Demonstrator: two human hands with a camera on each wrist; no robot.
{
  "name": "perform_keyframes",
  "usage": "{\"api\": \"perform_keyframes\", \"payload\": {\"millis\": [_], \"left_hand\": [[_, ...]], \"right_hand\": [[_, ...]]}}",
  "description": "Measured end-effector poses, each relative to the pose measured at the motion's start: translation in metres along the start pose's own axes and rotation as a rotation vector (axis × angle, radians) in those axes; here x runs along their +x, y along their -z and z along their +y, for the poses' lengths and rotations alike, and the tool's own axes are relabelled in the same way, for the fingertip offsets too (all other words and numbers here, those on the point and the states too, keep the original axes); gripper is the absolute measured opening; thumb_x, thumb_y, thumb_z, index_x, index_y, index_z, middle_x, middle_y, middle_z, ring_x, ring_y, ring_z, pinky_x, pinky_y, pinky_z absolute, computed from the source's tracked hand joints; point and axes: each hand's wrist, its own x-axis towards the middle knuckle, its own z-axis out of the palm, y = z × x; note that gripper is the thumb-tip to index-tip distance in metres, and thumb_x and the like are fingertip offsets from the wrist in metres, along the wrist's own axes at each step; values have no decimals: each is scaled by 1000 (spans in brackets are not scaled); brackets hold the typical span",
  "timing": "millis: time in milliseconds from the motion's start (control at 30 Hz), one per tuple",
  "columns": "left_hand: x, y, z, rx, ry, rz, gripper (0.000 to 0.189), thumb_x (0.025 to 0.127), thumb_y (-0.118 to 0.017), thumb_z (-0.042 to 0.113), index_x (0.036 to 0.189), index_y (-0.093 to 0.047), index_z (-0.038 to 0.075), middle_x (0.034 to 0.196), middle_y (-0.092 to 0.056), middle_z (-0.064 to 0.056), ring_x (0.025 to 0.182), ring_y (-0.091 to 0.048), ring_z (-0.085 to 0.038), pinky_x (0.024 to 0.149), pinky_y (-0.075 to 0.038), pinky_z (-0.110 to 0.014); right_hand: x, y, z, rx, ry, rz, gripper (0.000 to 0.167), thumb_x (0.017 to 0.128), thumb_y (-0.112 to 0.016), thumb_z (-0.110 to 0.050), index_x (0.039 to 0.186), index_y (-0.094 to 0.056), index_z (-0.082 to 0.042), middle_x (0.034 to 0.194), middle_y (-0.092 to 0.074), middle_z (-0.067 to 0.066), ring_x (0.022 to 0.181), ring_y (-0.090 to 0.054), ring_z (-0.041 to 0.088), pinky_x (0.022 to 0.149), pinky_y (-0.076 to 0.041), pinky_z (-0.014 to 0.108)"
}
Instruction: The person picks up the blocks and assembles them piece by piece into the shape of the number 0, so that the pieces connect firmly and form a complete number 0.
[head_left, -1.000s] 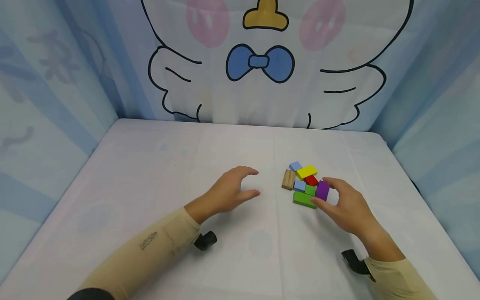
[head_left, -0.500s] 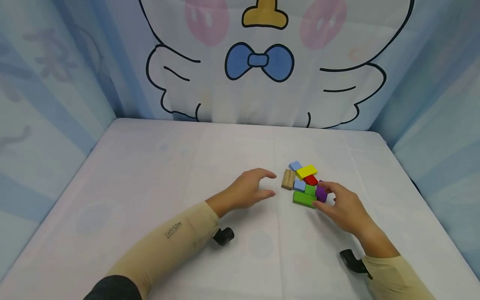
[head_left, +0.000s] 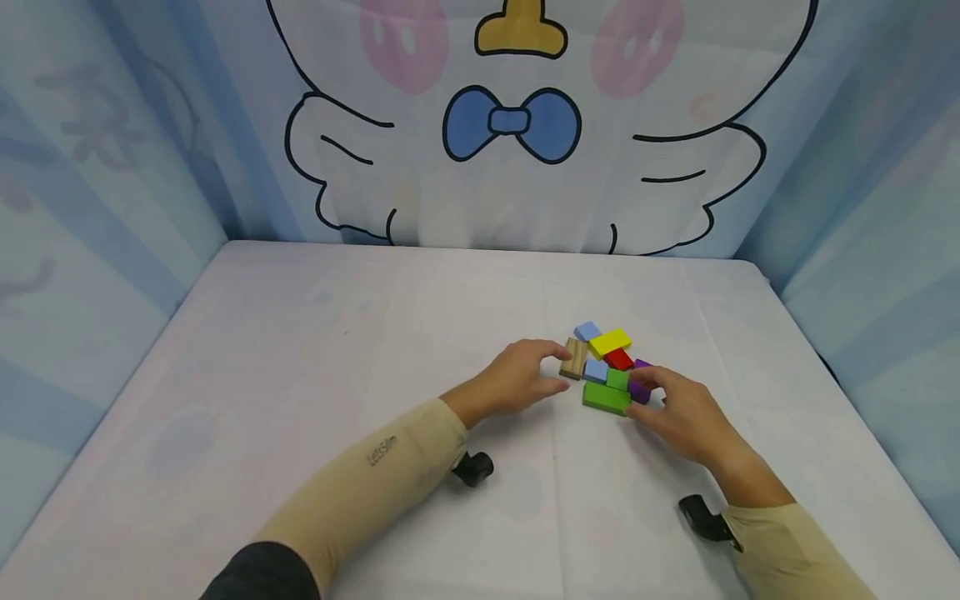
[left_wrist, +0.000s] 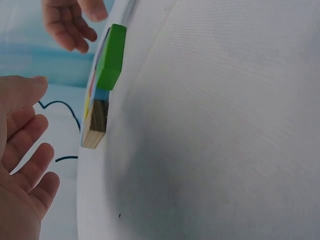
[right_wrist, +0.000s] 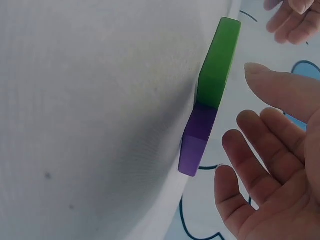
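The left hand (head_left: 517,377) is wide, close to the plain wood block (head_left: 573,358) on the white table (head_left: 360,317). The right hand (head_left: 686,417), wide too, hangs over the purple block (right_wrist: 195,145), beside the long green block (head_left: 606,399).

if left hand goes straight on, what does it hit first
Most likely the wooden block, right by the left hand in the head view; depth is unclear, so it might pass above.

We see a tan left sleeve (head_left: 356,500) with dark lettering (head_left: 382,451) and a black band (head_left: 262,575) nearest, a tan right sleeve (head_left: 795,554), and black fittings (head_left: 703,518) at both cuffs (head_left: 761,515).
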Motion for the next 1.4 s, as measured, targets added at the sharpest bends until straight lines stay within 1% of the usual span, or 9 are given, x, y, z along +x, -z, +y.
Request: {"api": "perform_keyframes", "payload": {"millis": [133,300,467,567,667,767,1000,1167,1400], "left_hand": [[8,-5,2,-18,13,-22,43,97,-69,24,137,-60,14,139,-58,1,132,-48,-16,110,-36,-29],[16,-15,3,-50,16,-36,40,97,-69,23,135,-62,14,136,-60,3,131,-49,-15,109,-37,-28],[22,-20,4,-69,-10,-7,37,97,-69,22,132,-64,13,131,-64,2,126,-52,-15,107,-39,-27],[26,-22,4,-59,-25,8,33,97,-70,20,129,-65,13,127,-65,2,122,-54,-15,105,-40,-26],[31,-24,3,-39,-26,14,32,97,-70,20,128,-65,14,126,-66,3,119,-54,-14,103,-41,-25],[36,-27,3,-28,-13,13,33,97,-70,21,129,-66,16,127,-65,4,119,-53,-15,102,-42,-26],[43,-30,6,26,21,11,34,97,-69,22,131,-67,19,129,-64,4,123,-49,-18,105,-40,-32],[47,-30,8,89,14,-1,34,98,-67,23,132,-66,19,129,-64,5,125,-48,-18,106,-38,-34],[52,-29,8,171,10,-11,34,98,-67,25,132,-66,19,127,-65,5,125,-48,-19,103,-40,-35]], "right_hand": [[2,0,0,-2,-2,-9,50,91,-74,-23,134,-58,-1,130,-59,24,121,-51,45,98,-44,61],[3,-1,1,-2,-7,-21,49,91,-74,-23,133,-60,-2,129,-60,24,123,-50,45,99,-42,63],[4,-1,3,3,-7,-26,47,91,-74,-22,131,-60,-1,128,-60,23,124,-49,45,102,-38,64],[4,-1,4,-4,3,-26,46,91,-74,-21,129,-61,0,126,-61,23,123,-50,45,102,-39,63],[5,-1,5,-18,19,-28,44,91,-74,-20,128,-62,0,122,-63,22,119,-52,44,101,-41,63],[6,-1,6,-29,33,-28,41,90,-74,-19,126,-64,0,118,-64,20,116,-54,43,99,-43,62],[7,-1,7,-34,59,-26,37,91,-74,-15,123,-66,1,113,-65,18,111,-56,41,97,-45,61],[8,-1,7,-29,64,-34,35,91,-73,-14,121,-66,1,113,-66,18,110,-56,41,97,-45,60],[10,-2,7,-34,83,-33,33,90,-74,-12,119,-66,2,108,-68,14,107,-58,38,96,-45,59]]}}
